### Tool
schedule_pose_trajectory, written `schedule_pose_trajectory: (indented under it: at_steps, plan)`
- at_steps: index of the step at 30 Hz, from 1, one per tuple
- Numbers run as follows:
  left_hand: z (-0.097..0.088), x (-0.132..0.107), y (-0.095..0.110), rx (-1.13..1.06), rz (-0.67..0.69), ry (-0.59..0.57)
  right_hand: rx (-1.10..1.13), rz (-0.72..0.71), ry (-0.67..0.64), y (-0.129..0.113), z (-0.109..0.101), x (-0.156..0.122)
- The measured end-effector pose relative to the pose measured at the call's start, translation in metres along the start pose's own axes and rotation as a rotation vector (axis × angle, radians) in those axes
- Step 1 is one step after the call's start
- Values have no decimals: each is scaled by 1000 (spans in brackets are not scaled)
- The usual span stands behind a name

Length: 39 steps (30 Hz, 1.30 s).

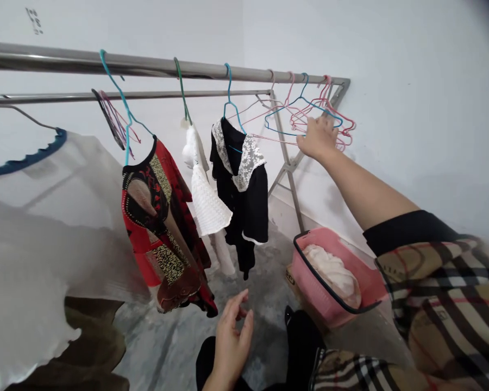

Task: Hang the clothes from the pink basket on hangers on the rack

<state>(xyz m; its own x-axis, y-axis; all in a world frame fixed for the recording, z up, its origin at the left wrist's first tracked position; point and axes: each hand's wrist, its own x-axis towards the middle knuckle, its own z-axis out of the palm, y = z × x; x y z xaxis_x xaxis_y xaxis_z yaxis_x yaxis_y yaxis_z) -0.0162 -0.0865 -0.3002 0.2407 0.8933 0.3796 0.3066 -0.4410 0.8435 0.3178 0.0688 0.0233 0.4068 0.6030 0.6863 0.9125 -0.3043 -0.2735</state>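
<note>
Left to right: red patterned top [169,260] and black top [256,201] hang on the rail [146,61]; left hand [231,336] low between them, fingers loosely spread, holding nothing. Pink and blue hangers [325,98] bunch near the rail's right end, wires overlapping; best to separate one by its hook so neighbours don't snag. Right hand [320,136] is at the bunch, fingers half bent, tips partly hidden; can't tell if it's pinching a wire.
</note>
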Motion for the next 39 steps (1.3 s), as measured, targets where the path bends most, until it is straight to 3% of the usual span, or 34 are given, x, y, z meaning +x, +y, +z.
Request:
schedule_pose_trajectory:
  at_steps: [4, 9, 13, 19, 24, 27, 29, 32, 34, 39]
  plan:
    - [4, 0, 0, 27, 35, -1, 14, -45, -167, 20, 10, 5]
    - [5, 0, 4, 35, 23, -27, 51, -73, 16, 20, 9, 7]
    - [2, -4, 7, 47, 40, -4, 10, 21, -98, 31, 13, 17]
    - [3, -5, 10, 39, 38, 12, 427, -89, -199, 21, 16, 12]
    - [8, -2, 12, 37, 64, -13, 501, -119, -52, -7, -5, 13]
    - [9, -2, 13, 43, 76, -25, 445, -62, 82, -17, -17, 16]
    - [9, -3, 15, 47, 82, -31, 445, -17, 100, -18, -20, 10]
    - [7, -4, 17, 54, 76, -39, 457, -16, 112, -6, -18, -18]
    - [5, -4, 17, 70, 63, -56, 474, -22, 112, 14, -15, -52]
    - [5, -1, 11, 142, 78, -87, 616, 110, 38, 87, -4, -183]
